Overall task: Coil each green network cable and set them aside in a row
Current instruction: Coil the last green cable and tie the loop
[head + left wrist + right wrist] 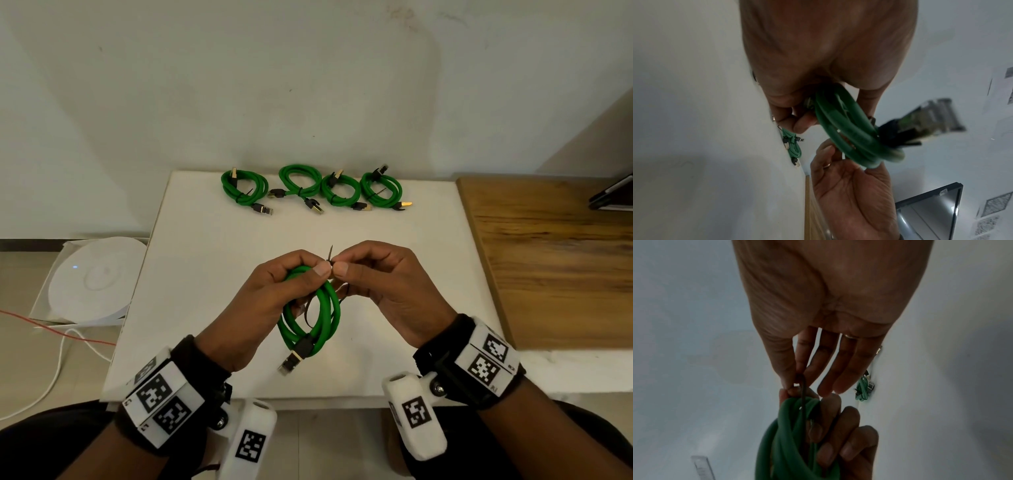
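A coiled green network cable [322,317] hangs above the white board [205,257], its black and gold plug [297,354] dangling at the bottom. My left hand [291,284] grips the top of the coil [846,129], fingers curled round the loops [789,434]. My right hand [363,270] pinches a thin black tie [330,255] at the coil's top between thumb and forefinger; in the right wrist view the black tie [803,386] runs down over the loops. Several tied green coils [245,187] lie in a row at the board's far edge.
A wooden tabletop [555,260] lies to the right with a dark device [613,195] at its far corner. Left of the board, a round white device [92,279] sits in a box on the floor, with red and white wires [61,342] nearby. A wall stands behind.
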